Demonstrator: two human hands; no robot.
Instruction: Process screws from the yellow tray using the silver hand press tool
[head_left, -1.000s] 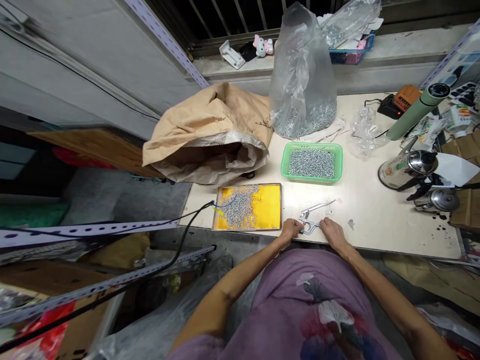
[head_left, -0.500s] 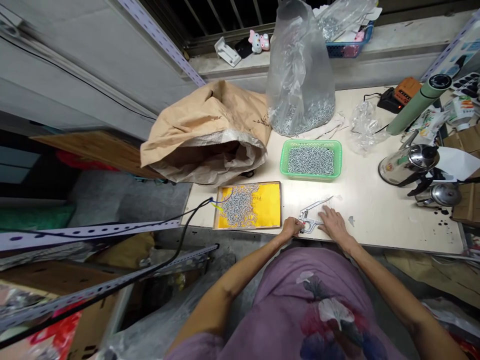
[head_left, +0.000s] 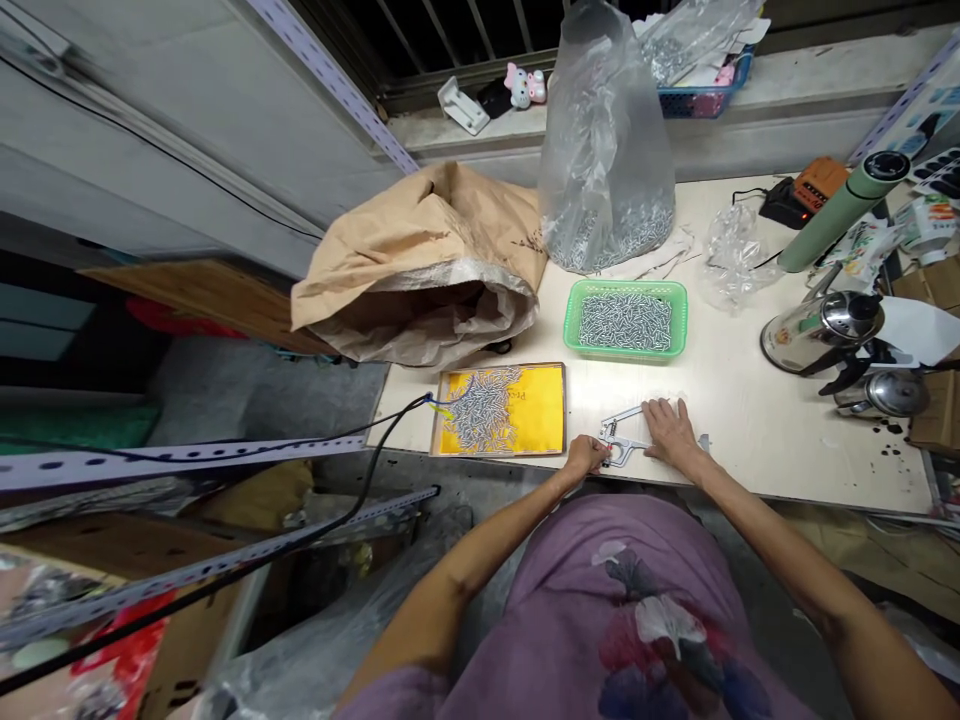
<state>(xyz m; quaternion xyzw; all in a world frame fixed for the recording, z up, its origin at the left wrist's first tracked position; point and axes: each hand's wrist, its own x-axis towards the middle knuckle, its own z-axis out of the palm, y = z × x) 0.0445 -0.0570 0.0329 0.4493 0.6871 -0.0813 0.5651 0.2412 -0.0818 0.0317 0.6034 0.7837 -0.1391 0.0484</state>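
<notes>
A silver hand tool (head_left: 618,452) lies on the table near its front edge, with two long handles and a small spring between them. At the tool's left, head end is my left hand (head_left: 585,457), its fingers pinched together; whatever tiny piece sits between the fingertips is too small to make out. My right hand (head_left: 670,432) closes over the far ends of both handles, fingers across the upper one, hiding its tip. To the left, a shallow tray (head_left: 541,410) with a yellow bottom carries a heap of small silver metal pins (head_left: 481,410).
A green plastic basket (head_left: 572,318) of similar metal pins stands beyond the tool. Behind are a large brown paper sack (head_left: 420,230) and a clear bag (head_left: 600,150) of pins. A green bottle (head_left: 832,220) and a metal kettle (head_left: 825,330) stand right. Black cables (head_left: 379,450) cross the left side.
My right hand has moved up onto the upper handle's end, and its fingers now cover that tip. My left hand stays at the tool's head. The view has shifted slightly.
</notes>
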